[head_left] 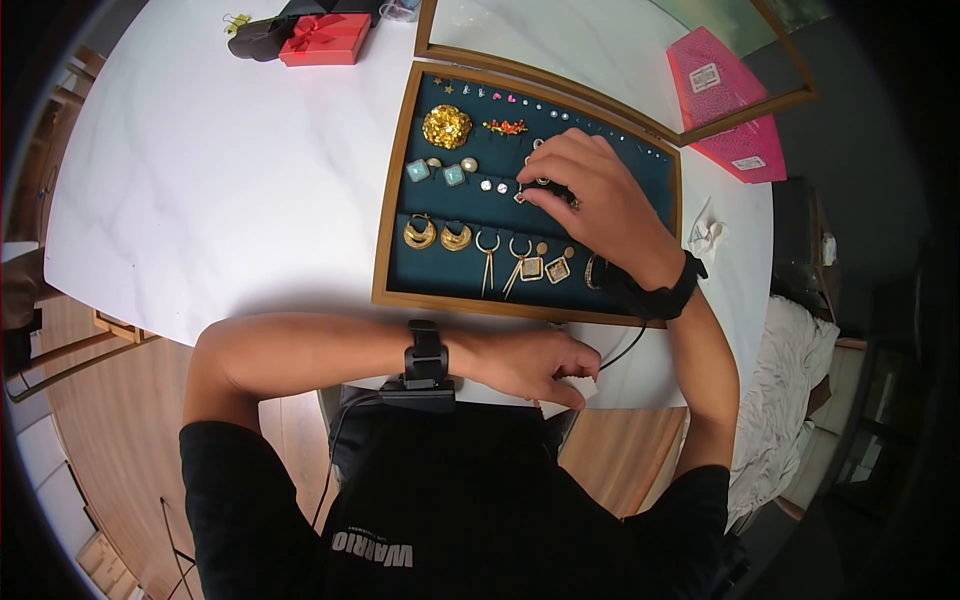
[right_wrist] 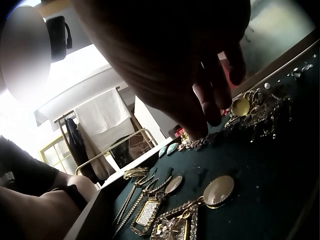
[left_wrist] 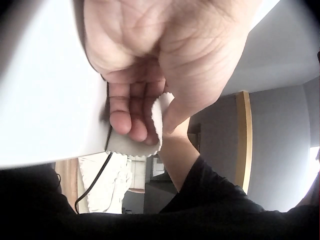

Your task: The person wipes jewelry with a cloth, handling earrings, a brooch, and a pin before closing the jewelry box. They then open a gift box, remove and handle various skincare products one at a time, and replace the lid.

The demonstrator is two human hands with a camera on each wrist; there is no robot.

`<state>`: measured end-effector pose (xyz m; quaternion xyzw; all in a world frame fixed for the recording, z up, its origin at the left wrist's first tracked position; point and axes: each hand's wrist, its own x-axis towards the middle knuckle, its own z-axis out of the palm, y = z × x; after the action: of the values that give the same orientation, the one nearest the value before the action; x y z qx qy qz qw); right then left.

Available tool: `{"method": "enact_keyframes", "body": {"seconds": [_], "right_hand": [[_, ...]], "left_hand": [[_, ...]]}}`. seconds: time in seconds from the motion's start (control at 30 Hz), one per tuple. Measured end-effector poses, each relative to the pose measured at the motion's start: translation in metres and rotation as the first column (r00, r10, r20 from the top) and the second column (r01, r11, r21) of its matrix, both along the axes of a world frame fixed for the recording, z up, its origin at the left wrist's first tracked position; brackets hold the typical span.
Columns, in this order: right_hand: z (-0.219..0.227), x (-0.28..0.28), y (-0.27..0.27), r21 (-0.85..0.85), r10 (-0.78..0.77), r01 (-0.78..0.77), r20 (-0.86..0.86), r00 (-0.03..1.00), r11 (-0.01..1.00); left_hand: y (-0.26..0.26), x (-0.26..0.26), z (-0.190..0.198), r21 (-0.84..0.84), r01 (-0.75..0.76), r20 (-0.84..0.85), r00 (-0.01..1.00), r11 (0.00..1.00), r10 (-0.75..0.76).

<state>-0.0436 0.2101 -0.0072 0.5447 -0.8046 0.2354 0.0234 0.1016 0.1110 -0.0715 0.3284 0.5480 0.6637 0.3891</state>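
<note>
At the near edge of the surface (head_left: 200,180), the left hand (head_left: 522,362) pinches a cloth (left_wrist: 127,145) between thumb and curled fingers, scalloped edge pointing past them. Over the case (head_left: 450,304), long axis left-right, the right hand (head_left: 592,200) has nearly closed fingers at an earring (head_left: 519,197); grip unclear.

From here I read "WARRIO" on the black shirt (head_left: 450,490); labels (head_left: 705,77) on the pink package (head_left: 742,92) are illegible.
</note>
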Motion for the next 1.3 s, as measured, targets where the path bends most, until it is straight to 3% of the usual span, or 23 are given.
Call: {"method": "enact_keyframes", "body": {"seconds": [0.73, 0.9, 1.23, 1.3], "right_hand": [[0.006, 0.002, 0.006, 0.072, 0.017, -0.014, -0.029, 0.999, 0.997], [0.007, 0.002, 0.01, 0.152, 0.022, -0.019, -0.019, 1.0, 0.988], [0.004, -0.004, 0.009, 0.12, -0.018, 0.025, -0.056, 0.998, 0.992], [0.007, -0.007, 0.01, 0.032, -0.055, 0.056, -0.026, 0.998, 0.998]], "left_hand": [[0.0, 0.0, 0.0, -0.007, -0.008, -0.037, 0.999, 1.0, 0.008], [0.002, 0.0, -0.002, 0.003, -0.01, -0.027, 1.0, 1.0, 0.01], [0.001, -0.002, 0.0, -0.016, 0.002, -0.039, 0.999, 1.0, -0.002], [0.0, -0.002, 0.001, -0.021, 0.004, -0.043, 0.999, 1.0, -0.005]]}}
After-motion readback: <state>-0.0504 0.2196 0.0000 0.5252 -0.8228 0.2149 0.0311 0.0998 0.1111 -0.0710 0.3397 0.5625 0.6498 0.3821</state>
